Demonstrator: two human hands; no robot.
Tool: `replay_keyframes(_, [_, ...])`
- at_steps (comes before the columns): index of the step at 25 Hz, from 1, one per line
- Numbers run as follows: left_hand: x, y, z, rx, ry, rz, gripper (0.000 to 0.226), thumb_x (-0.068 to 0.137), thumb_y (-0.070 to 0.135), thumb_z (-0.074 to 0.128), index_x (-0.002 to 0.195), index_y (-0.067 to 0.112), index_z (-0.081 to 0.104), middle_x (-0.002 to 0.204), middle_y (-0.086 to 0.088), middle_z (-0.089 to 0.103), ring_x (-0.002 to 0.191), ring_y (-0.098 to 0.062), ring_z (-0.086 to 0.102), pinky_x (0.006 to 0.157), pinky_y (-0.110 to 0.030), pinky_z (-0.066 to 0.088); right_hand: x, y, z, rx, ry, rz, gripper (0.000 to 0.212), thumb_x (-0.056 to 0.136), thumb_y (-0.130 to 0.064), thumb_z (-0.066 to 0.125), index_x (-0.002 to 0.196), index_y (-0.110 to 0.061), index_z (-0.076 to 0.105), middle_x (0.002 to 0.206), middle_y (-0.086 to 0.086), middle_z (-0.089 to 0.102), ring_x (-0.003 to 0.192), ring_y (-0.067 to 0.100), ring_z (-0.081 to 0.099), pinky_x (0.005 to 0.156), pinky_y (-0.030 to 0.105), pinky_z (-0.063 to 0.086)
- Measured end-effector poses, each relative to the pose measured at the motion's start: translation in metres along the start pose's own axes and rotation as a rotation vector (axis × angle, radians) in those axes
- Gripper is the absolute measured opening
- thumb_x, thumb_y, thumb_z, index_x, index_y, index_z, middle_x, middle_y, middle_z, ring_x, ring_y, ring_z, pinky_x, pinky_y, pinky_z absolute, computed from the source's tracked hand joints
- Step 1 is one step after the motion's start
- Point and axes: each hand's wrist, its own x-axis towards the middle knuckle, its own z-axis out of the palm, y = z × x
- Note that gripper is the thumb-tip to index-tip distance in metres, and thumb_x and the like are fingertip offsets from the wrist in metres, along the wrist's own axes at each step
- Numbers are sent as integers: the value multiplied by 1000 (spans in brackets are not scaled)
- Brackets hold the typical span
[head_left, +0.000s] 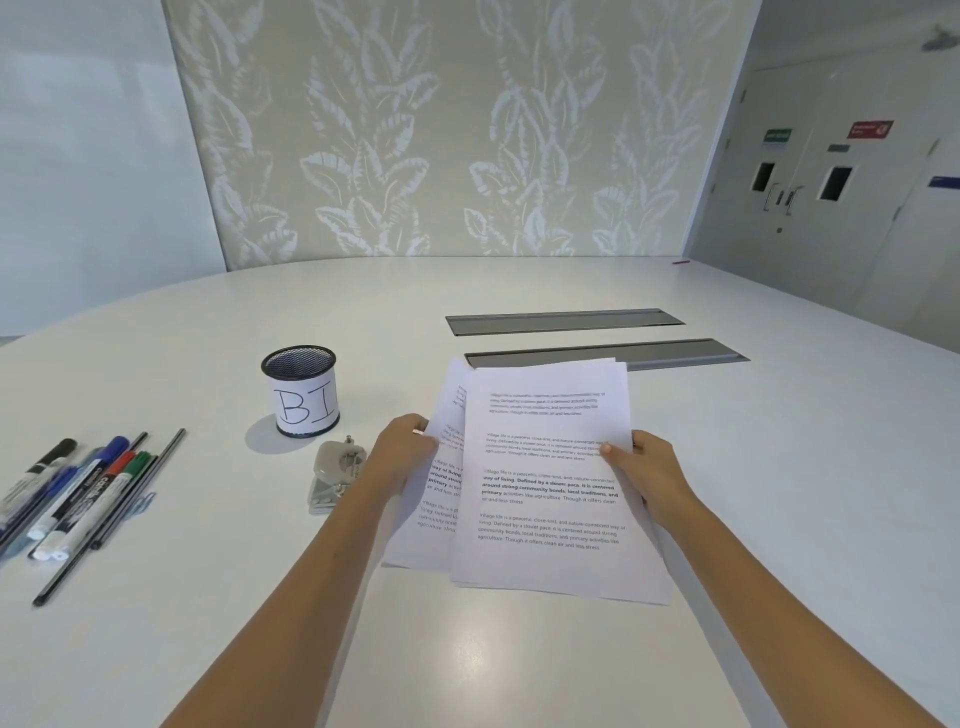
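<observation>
Printed sheets (545, 467) carry the same block repeated down the page: "Village life is a peaceful, close-knit, and nature-connected way of living. Defined by a slower pace, it is centered around strong community bonds, local traditions, and primary activities like agriculture. Though it offers clean air and less stress". The third block is partly bold. The mesh cup (300, 392) has a white label hand-lettered "BI". The print on the markers (78, 493) is too small to read, and so is that on the green and red door signs (826, 132). Left hand (405, 452) pinches the left edge of the sheets, thumb on the front, fingers behind. Right hand (644, 473) pinches the right edge the same way. Both forearms come in bare from the bottom corners and converge. The sheets are held at centre over the white table (467, 649), fanned: the front stack is on the right hand's side, and a rear sheet is offset left and slightly rotated. Long axis runs away from the person, top edge far, text upright to the wearer. Can't tell if the lower edge touches the table. The hole punch (335, 475) sits just left of the left wrist, near the cup. The markers lie far left, well apart from the sheets. Two grey cable flaps (563, 322) lie beyond the sheets.
</observation>
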Motion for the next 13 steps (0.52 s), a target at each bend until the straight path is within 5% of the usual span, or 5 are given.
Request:
replay_keyframes(9, [-18,-3,4,-384,-121,98,22,83,-6,67,103,4,62,87,-10,70,68,-17,68,56,-24,53,-12,-7,46,0,63,-29,10,86,-10,66,82,-2,61,84,9,65,77,24,59,70,32,46])
replay_keyframes(13, [-18,-2,2,-566,-168,233,25,85,-4,66,106,8,65,91,-8,78,81,-20,74,66,-28,59,-19,-15,35,304,-40,-24,27,84,-15,71,109,-8,63,107,8,71,95,23,69,83,36,54])
